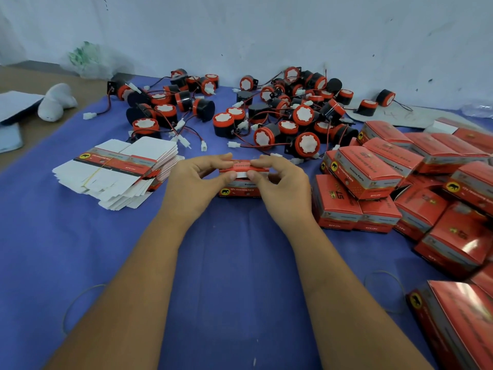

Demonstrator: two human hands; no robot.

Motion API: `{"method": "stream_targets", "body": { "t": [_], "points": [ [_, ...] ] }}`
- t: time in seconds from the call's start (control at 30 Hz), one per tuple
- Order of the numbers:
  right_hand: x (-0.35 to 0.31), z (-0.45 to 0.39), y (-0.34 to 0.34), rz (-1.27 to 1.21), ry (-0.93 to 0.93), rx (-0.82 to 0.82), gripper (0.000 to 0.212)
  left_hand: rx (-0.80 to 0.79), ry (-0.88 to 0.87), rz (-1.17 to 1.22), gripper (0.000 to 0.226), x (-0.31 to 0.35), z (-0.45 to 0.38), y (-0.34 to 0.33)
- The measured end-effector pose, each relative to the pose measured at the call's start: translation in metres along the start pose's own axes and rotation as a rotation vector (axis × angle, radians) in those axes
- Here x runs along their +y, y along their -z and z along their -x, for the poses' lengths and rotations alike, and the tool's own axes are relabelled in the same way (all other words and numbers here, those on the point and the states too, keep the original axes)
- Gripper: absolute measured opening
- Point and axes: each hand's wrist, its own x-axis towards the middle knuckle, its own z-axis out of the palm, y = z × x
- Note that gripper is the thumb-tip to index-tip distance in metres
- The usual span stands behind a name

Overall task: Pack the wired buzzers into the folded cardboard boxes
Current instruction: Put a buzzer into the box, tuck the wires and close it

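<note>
1. Red cardboard box point(241, 180) sits at table centre, gripped from both sides: the left hand point(198, 180) and the right hand point(280, 180) each pinch its top flaps between thumb and forefingers.
2. Box contents cannot be determined; the opening is covered by the fingers and flaps.
3. Risk: uneven pressure from the two pinches could crease or tear the thin flap, judging by how narrow it looks.
4. Risk: if a buzzer lead lies under the flap, closing may trap the wire or its white connector; no lead is visible at the seam.
5. Risk: the box may slide on the blue cloth point(226, 263) while being pressed, since nothing braces its near side.
6. Count, flat unfolded boxes point(117, 172): one banded stack, near left of the hands; individual sheets too many to count.
7. Count, loose buzzers point(266, 113): roughly forty, in two tangled heaps at the far side.
8. Count, closed boxes point(400, 188): about twenty visible, piled at right, some cut off by the frame edge.
9. Count, loose rubber bands point(384, 292): two, on the near cloth.
</note>
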Motion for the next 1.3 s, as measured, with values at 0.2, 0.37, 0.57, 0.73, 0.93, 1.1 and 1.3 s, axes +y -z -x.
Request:
{"method": "stream_targets", "body": {
  "t": [0.2, 0.37, 0.57, 0.73, 0.93, 1.1, 1.3],
  "points": [
    [0.000, -0.002, 0.003, -0.124, -0.049, -0.022, 0.022, -0.091, 0.024, 0.073, 0.031, -0.004, -0.001, 0.007],
    [-0.001, -0.002, 0.004, -0.142, -0.007, -0.020, 0.023, -0.043, 0.059, 0.195, 0.030, -0.004, -0.003, 0.003],
    [0.000, -0.003, 0.003, -0.128, 0.010, -0.004, 0.019, 0.000, 0.047, 0.181, 0.025, -0.004, -0.002, 0.000],
    [-0.001, -0.003, 0.006, -0.114, 0.006, 0.045, 0.016, 0.039, -0.004, 0.129, 0.023, -0.001, -0.001, -0.004],
    [-0.004, -0.003, 0.008, -0.094, 0.032, 0.055, 0.015, 0.081, 0.005, 0.070, 0.020, -0.002, -0.003, -0.003],
    [-0.005, -0.002, 0.007, -0.061, 0.040, 0.051, 0.015, 0.068, 0.015, 0.062, 0.019, -0.001, -0.003, -0.001],
    [-0.003, -0.003, 0.009, -0.008, 0.026, 0.028, 0.016, 0.048, -0.016, 0.038, 0.018, 0.000, 0.000, -0.001]
  ]
}}
